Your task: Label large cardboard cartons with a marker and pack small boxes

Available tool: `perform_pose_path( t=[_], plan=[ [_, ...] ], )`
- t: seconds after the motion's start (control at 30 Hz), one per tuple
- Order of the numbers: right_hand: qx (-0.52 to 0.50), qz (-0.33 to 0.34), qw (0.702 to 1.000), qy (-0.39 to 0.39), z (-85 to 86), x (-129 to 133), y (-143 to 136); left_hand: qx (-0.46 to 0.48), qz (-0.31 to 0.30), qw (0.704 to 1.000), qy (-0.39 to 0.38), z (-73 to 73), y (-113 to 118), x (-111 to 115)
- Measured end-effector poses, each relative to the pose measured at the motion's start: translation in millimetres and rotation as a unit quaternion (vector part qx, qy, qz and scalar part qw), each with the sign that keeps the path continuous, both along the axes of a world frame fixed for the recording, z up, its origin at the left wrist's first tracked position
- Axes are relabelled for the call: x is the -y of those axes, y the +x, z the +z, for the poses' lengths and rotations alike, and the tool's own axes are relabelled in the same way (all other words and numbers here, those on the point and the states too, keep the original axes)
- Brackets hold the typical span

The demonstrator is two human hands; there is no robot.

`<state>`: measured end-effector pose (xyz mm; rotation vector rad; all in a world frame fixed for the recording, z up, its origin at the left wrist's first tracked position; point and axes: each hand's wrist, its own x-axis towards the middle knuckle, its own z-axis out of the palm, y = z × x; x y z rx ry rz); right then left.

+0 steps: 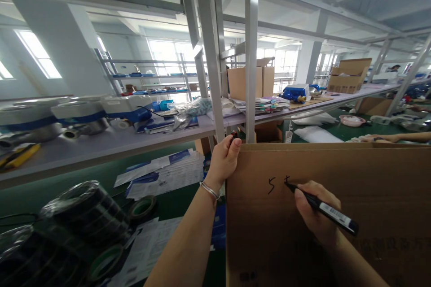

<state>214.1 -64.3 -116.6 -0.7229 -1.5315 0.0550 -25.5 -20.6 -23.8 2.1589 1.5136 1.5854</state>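
Observation:
A big brown cardboard box (370, 197) stands upright in front of me, filling the lower right. My left hand (224, 159) grips its top left corner, a silver bracelet on the wrist. My right hand (314, 210) holds a black marker (323, 208) with its tip touching the box's face. Handwritten black marks (278, 184) sit on the cardboard right at the tip.
A grey shelf (111, 141) on metal uprights carries blue-and-white meters (81, 114), cardboard boxes (251, 81) and papers. On the green table lie leaflets (168, 172), tape rolls (143, 206) and black wrapped bundles (84, 210). Another person's forearm (400, 137) rests beyond the box at right.

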Motion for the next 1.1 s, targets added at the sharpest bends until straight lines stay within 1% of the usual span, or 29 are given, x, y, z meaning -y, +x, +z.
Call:
perform_pose_path(
  t=[0.13, 0.2, 0.33, 0.47, 0.6, 0.7, 0.77, 0.87, 0.9, 1.0, 1.1],
  plan=[
    [-0.041, -0.051, 0.998, 0.006, -0.7, -0.9, -1.3, -0.01, 0.005, 1.0, -0.007, 0.3, -1.1, -0.9],
    [-0.049, -0.066, 0.997, 0.011, -1.0, -0.6, -1.5, -0.014, 0.008, 1.0, -0.01, 0.8, -1.1, -1.1],
    [-0.065, -0.065, 0.996, 0.023, -3.3, -0.7, -0.8, -0.016, 0.014, 1.0, -0.007, 1.3, -0.9, -1.0],
    [-0.05, -0.062, 0.996, 0.035, -7.8, -2.0, 0.5, -0.012, 0.005, 1.0, -0.006, 1.2, -1.1, -0.9],
    [-0.078, -0.085, 0.992, 0.055, -8.6, -3.4, -0.9, -0.005, 0.001, 1.0, -0.009, 2.0, -0.9, 0.1],
    [-0.051, -0.07, 0.996, 0.034, -5.9, -3.1, -2.2, -0.007, 0.007, 1.0, -0.012, 2.7, -0.6, 0.6],
    [-0.032, -0.047, 0.998, 0.011, -4.3, -2.1, -2.0, -0.006, 0.007, 1.0, -0.011, 2.8, -0.4, 0.8],
    [-0.02, -0.019, 1.0, 0.009, -3.8, -0.8, -0.4, -0.002, 0.004, 1.0, -0.012, 2.9, -0.1, 0.7],
    [-0.021, -0.02, 1.0, 0.007, -4.1, -0.7, 0.3, -0.002, 0.003, 1.0, -0.014, 2.9, 0.0, 0.7],
    [-0.037, -0.049, 0.998, 0.006, -6.2, -0.5, 2.0, -0.003, 0.007, 1.0, -0.014, 3.1, 0.3, 1.1],
    [-0.05, -0.059, 0.996, 0.033, -7.5, 1.4, 2.3, -0.005, 0.009, 1.0, -0.01, 3.2, 0.6, 2.2]
  ],
)
